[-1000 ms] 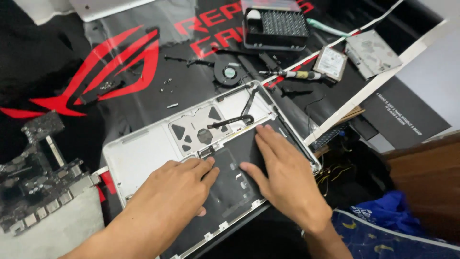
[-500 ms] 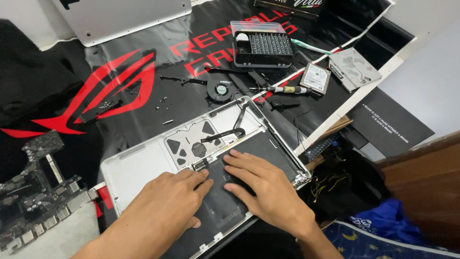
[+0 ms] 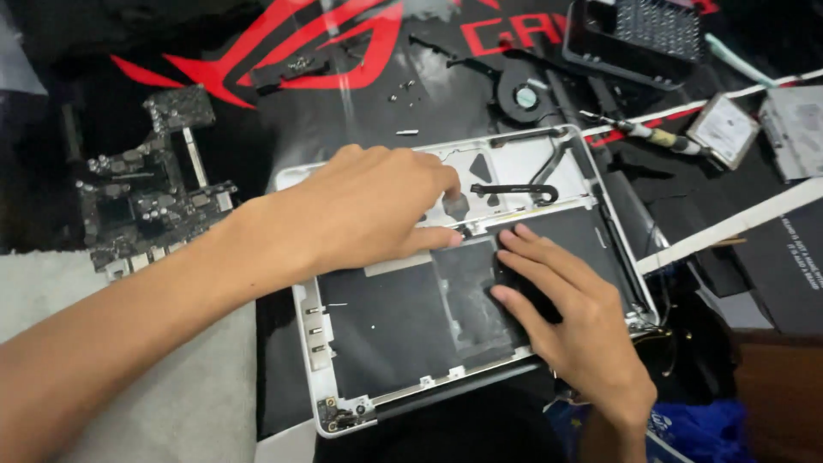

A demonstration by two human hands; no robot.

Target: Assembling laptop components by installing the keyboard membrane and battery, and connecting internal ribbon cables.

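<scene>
Your left hand (image 3: 377,206) lies flat, fingers together, on the opened silver laptop chassis (image 3: 446,283) at the middle of the surface. Your right hand (image 3: 566,317) presses spread fingers onto its black panel (image 3: 386,326). A bare motherboard (image 3: 146,197) lies well to the left.

Both hands are resting inside an opened silver laptop shell (image 3: 310,343) that is lying on a black mat with a red emblem (image 3: 283,60). The left hand (image 3: 377,206) is pressing its fingertips near the middle of the shell, just beside a black bracket (image 3: 513,190). The right hand (image 3: 570,304) is lying flat, fingers spread, on the dark panel (image 3: 386,326). A bare circuit board (image 3: 146,201) is sitting to the left, a round fan (image 3: 523,94) and a screwdriver (image 3: 651,135) beyond the shell
</scene>
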